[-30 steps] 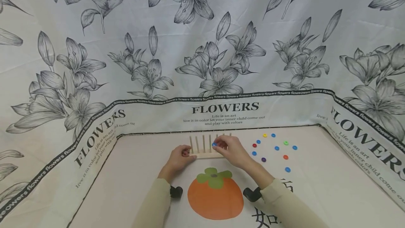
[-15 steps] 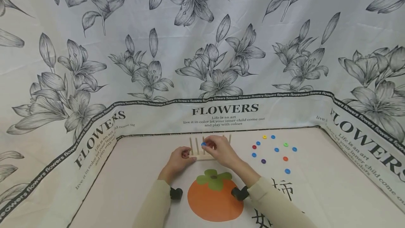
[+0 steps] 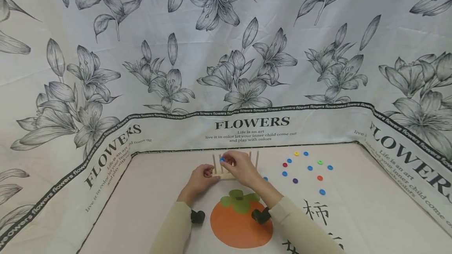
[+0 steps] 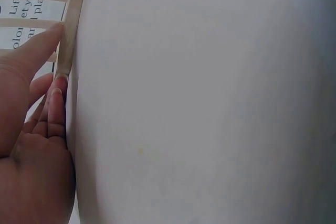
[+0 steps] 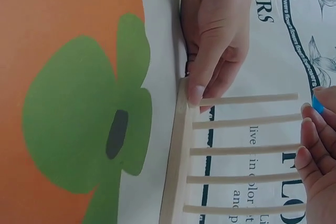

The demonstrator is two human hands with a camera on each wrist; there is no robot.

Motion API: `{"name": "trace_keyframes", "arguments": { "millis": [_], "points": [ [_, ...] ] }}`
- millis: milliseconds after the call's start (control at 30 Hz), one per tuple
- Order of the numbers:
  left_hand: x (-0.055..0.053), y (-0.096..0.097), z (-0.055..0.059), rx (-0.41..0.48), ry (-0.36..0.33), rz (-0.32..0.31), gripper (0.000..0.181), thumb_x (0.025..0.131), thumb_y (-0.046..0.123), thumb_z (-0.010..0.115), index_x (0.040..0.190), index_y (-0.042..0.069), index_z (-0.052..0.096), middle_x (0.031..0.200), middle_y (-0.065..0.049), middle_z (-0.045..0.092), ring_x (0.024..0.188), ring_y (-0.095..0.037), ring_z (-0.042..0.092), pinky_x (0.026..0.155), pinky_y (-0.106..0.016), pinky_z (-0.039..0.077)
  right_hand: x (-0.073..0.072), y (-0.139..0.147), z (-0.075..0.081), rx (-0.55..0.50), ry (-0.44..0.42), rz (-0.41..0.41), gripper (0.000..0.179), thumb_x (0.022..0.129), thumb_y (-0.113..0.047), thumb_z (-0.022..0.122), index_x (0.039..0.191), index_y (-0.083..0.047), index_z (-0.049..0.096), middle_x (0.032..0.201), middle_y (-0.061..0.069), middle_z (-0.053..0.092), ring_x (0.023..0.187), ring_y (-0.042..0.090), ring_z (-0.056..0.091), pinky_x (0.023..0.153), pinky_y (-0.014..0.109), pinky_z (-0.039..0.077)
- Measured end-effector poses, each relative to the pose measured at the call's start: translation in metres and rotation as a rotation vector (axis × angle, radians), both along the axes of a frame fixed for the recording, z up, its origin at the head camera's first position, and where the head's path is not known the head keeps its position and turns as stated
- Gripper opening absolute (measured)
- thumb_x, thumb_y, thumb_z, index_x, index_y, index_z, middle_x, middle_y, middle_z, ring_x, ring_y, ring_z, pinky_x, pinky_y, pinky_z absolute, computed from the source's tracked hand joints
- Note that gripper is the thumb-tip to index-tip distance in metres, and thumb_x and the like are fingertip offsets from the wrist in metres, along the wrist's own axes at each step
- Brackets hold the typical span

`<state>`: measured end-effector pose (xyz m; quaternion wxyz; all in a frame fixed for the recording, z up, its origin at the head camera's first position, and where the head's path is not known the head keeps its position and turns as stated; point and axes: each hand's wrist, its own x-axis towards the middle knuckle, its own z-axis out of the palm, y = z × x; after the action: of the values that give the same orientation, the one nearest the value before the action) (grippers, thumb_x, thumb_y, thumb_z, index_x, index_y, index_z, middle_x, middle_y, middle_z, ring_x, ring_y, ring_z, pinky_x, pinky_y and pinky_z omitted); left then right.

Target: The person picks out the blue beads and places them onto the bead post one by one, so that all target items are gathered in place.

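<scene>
- Two hands at one wooden peg rack (image 3: 233,169), which stands on the table cloth (image 3: 155,191) just beyond the orange persimmon print (image 3: 241,222).
- Left hand (image 3: 202,178): at the rack's left end. In the right wrist view my thumb (image 5: 202,72) lies on the end of the base by the first peg, the other fingers curled behind it; I grip the base. Same hold as half a second ago.
- Right hand (image 3: 240,167): raised over the pegs, thumb and fingertips pinching one small blue ring (image 3: 222,160). The right wrist view shows only a sliver of that blue ring (image 5: 317,104) at the peg tips, with my fingertips (image 5: 310,129) closed round it.
- Change, ring position: one second ago I held it near the rack's right-hand pegs; half a second ago near the middle; now it sits over the second peg from the left, not visibly threaded on.
- Change, right forearm: shifted leftward with the hand, now crossing the green leaf of the print.
- Newly uncovered: one blue ring (image 3: 265,178) on the cloth just right of my wrist.
- Loose rings (image 3: 307,167): about ten in blue, red, yellow, green, orange and purple, scattered right of the rack, well apart from both hands, unmoved.
- Surround: flower-printed backdrop (image 3: 226,50).
</scene>
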<state>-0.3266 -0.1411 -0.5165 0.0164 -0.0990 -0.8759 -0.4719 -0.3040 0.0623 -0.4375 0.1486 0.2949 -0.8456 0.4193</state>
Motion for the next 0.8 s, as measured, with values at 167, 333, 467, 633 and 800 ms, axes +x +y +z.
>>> {"name": "trace_keyframes", "arguments": {
  "millis": [167, 333, 467, 633, 800],
  "points": [
    [0.000, 0.000, -0.001, -0.003, 0.001, 0.004, 0.050, 0.087, 0.019, 0.083, 0.126, -0.005, 0.064, 0.099, -0.009, 0.061, 0.090, -0.019, 0.056, 0.083, -0.039, 0.051, -0.005, -0.009, 0.000, 0.007, 0.031, 0.005, 0.011, 0.097, -0.014, 0.071, 0.106, -0.007, 0.072, 0.089, -0.002, 0.070, 0.075, 0.010, 0.057, 0.067, 0.026, 0.049],
    [0.000, -0.001, -0.001, -0.006, -0.005, 0.005, 0.051, 0.087, 0.020, 0.082, 0.127, -0.004, 0.063, 0.100, -0.009, 0.061, 0.090, -0.019, 0.055, 0.083, -0.038, 0.050, -0.006, -0.017, 0.004, 0.022, 0.043, -0.015, 0.010, 0.097, -0.015, 0.072, 0.104, -0.008, 0.072, 0.087, -0.004, 0.067, 0.073, 0.009, 0.055, 0.065, 0.025, 0.048],
    [0.000, 0.000, 0.000, -0.006, 0.000, 0.005, 0.050, 0.087, 0.019, 0.082, 0.127, -0.004, 0.063, 0.099, -0.009, 0.061, 0.090, -0.019, 0.055, 0.083, -0.038, 0.050, -0.009, -0.023, 0.008, 0.041, 0.064, -0.023, 0.010, 0.097, -0.014, 0.072, 0.104, -0.008, 0.072, 0.089, -0.002, 0.066, 0.074, 0.009, 0.056, 0.066, 0.025, 0.048],
    [0.000, 0.000, 0.003, -0.001, 0.000, 0.010, 0.050, 0.087, 0.020, 0.082, 0.126, -0.004, 0.063, 0.100, -0.009, 0.061, 0.091, -0.019, 0.056, 0.084, -0.038, 0.050, -0.014, -0.029, 0.011, 0.087, 0.094, -0.059, 0.008, 0.097, -0.015, 0.071, 0.102, -0.009, 0.071, 0.089, -0.001, 0.066, 0.073, 0.009, 0.057, 0.065, 0.024, 0.048],
    [0.000, -0.001, 0.003, 0.007, 0.000, 0.006, 0.047, 0.087, 0.019, 0.082, 0.124, -0.004, 0.064, 0.098, -0.008, 0.061, 0.089, -0.019, 0.055, 0.083, -0.037, 0.050, -0.018, -0.033, 0.012, 0.142, 0.086, -0.112, 0.010, 0.097, -0.018, 0.071, 0.103, -0.011, 0.072, 0.088, -0.003, 0.065, 0.072, 0.009, 0.054, 0.062, 0.024, 0.047]
  ]
}}
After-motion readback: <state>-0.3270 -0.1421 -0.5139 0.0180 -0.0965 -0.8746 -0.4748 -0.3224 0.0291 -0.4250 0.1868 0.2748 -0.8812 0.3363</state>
